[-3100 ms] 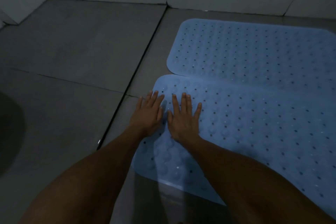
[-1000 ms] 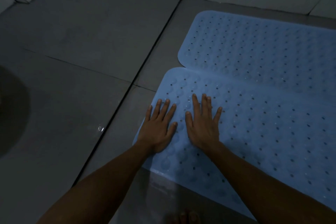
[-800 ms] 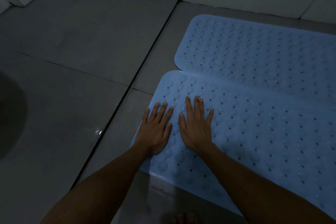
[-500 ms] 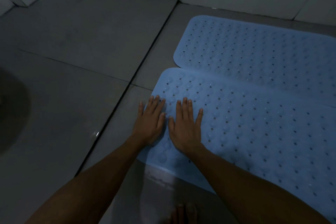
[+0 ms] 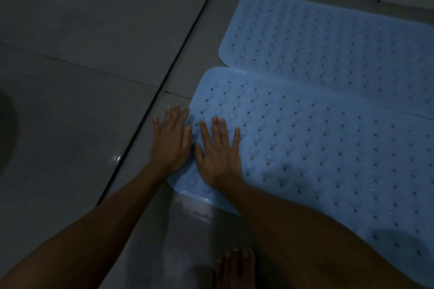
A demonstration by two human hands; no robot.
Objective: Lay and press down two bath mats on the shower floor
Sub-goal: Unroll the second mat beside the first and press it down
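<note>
I see two pale blue mats, dotted with holes and bumps, lying flat on the floor. The near mat overlaps the long edge of the far mat, its left end offset toward me.

Illumination is dim and cool-toned throughout, with brightness highest toward the upper right and falling off to near black at the left edge. A small specular glint appears on the wet floor tile. Fine detail is soft and noisy, and straight grout lines bow slightly from wide-angle distortion
</note>
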